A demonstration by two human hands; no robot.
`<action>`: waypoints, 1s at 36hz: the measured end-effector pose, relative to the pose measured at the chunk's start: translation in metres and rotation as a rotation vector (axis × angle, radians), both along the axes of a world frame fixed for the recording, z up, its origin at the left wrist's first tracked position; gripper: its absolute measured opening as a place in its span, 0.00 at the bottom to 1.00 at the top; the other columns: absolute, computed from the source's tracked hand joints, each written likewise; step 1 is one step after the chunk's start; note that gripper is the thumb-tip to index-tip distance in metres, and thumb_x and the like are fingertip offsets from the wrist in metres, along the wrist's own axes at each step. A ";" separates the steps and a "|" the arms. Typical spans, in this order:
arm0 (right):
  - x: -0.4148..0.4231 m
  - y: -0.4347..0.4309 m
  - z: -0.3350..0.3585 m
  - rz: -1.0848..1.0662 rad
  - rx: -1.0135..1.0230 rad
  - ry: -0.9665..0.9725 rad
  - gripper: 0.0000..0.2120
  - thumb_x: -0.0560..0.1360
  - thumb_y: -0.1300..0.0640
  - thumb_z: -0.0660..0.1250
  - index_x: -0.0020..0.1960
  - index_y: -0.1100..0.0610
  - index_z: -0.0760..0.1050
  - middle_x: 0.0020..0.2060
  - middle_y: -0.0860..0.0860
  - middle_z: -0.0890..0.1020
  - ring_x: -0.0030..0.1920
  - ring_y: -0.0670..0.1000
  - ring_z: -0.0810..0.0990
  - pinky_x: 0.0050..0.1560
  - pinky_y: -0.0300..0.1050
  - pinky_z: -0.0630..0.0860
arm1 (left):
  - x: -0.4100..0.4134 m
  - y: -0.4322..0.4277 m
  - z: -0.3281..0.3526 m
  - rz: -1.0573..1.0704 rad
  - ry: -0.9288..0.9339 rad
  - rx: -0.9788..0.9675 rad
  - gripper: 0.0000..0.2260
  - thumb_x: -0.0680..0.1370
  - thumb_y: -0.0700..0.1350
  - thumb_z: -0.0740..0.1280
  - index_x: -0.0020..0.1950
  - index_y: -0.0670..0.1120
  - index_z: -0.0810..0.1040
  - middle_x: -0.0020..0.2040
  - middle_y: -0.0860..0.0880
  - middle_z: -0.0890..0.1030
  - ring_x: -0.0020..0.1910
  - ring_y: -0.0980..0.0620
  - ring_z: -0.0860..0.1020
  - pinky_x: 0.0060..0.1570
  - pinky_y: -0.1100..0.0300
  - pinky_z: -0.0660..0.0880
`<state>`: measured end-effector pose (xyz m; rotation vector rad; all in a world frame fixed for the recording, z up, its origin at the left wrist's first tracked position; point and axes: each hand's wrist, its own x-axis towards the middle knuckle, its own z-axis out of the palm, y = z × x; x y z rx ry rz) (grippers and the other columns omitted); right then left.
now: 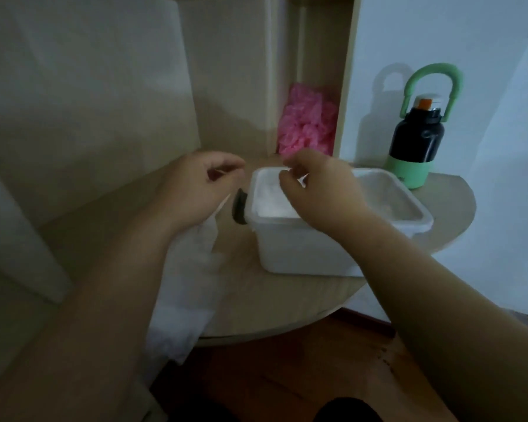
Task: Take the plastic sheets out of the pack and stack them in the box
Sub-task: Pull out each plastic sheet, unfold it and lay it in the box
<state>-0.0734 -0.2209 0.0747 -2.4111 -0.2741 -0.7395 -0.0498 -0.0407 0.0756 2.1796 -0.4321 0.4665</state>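
Left grip (pixel 201 190) is closed round the top of the pack (pixel 189 284), which hangs beside the box (pixel 287 245); right grip (pixel 317 190) is curled over the stacked sheets (pixel 272 205), but whether one is pinched cannot be told. Laying seems in hand; next, another sheet must be drawn out

The left hand (pixel 195 190) grips a limp white pack (pixel 186 284) that hangs over the desk (pixel 256 300) edge. The right hand (pixel 314 190) hovers with curled fingers over the open white box (pixel 302 251), which holds white sheets (pixel 272 202). A black-and-green bottle (pixel 415 141) stands behind.
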 end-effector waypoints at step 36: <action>-0.015 0.072 -0.120 0.226 0.215 0.345 0.15 0.78 0.62 0.60 0.64 0.56 0.73 0.57 0.50 0.78 0.51 0.41 0.72 0.48 0.29 0.67 | -0.021 0.060 -0.133 0.101 0.110 -0.076 0.06 0.75 0.45 0.70 0.51 0.49 0.84 0.51 0.58 0.80 0.56 0.62 0.75 0.57 0.70 0.68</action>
